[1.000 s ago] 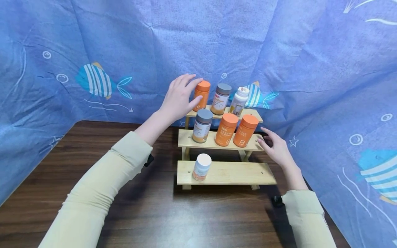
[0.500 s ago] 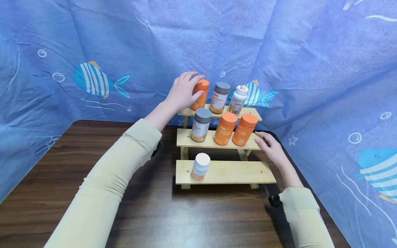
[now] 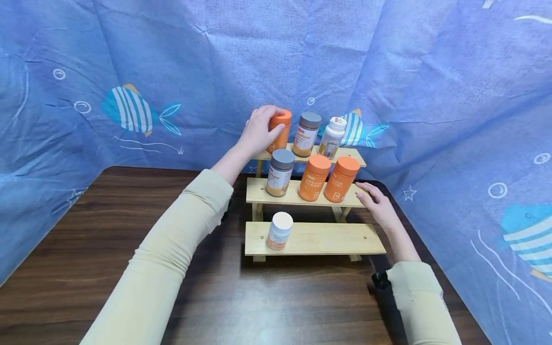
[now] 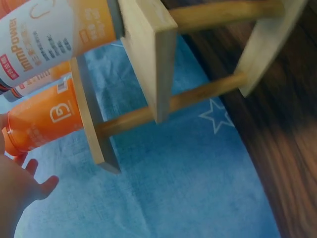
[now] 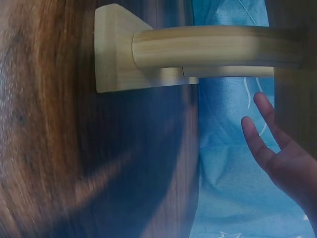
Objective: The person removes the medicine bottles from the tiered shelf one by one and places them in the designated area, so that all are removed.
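My left hand has closed around the orange bottle at the left end of the wooden rack's top step; my right hand, fingers relaxed and empty, rests at the middle step's right end.

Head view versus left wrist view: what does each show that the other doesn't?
Only the head view shows the right hand open by the middle shelf's end, the white-capped bottle on the bottom shelf, and the left hand gripping the orange bottle on the top shelf. Only the left wrist view shows the rack's underside rungs and a label's lettering. Both show the orange bottle, the wooden rack and blue cloth.
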{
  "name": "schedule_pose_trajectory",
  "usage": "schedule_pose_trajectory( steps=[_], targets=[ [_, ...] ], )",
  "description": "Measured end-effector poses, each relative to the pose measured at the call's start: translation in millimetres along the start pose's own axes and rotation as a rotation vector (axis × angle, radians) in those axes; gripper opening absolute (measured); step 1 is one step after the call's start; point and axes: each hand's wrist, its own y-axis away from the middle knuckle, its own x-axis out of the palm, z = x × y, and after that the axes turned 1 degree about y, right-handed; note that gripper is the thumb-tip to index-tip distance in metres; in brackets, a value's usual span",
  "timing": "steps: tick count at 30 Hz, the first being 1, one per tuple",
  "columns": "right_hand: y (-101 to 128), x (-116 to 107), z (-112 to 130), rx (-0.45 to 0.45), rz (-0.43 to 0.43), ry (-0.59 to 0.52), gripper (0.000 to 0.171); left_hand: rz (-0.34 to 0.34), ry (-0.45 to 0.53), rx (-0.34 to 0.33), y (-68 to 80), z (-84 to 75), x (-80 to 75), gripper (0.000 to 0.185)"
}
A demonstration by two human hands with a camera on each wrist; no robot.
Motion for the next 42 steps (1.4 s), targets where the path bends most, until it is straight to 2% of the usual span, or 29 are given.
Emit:
schedule_pose_trajectory(
  steps=[7,14,20,28,36,42],
  targets=[
    [0.4,2.6,-0.6,0.036,-0.018,-0.005,0.043,-0.067,0.180,-0.049,0.9,0.6,6.4,0.032],
    [-2.9,1.1,0.4,0.042,-0.027,-0.008,0.044,-0.173,0.280,-0.035,4.0,5.3,5.7,0.030],
    [-3.5,1.9,1.6,0.037,-0.037,-0.018,0.044,-0.195,0.360,-0.051,5.8,8.9,2.3,0.031],
    [-1.0,0.7,-1.7,0.057,-0.031,-0.020,0.045,-0.208,0.347,-0.034,14.2,12.1,-7.7,0.032],
    [-0.5,1.3,-1.7,0.049,-0.033,-0.035,0.044,-0.190,0.317,-0.085,20.6,12.8,-26.7,0.033],
    [-0.9,3.5,-1.2,0.036,-0.038,-0.033,0.044,-0.191,0.301,-0.060,29.7,20.0,-35.7,0.033]
  ],
)
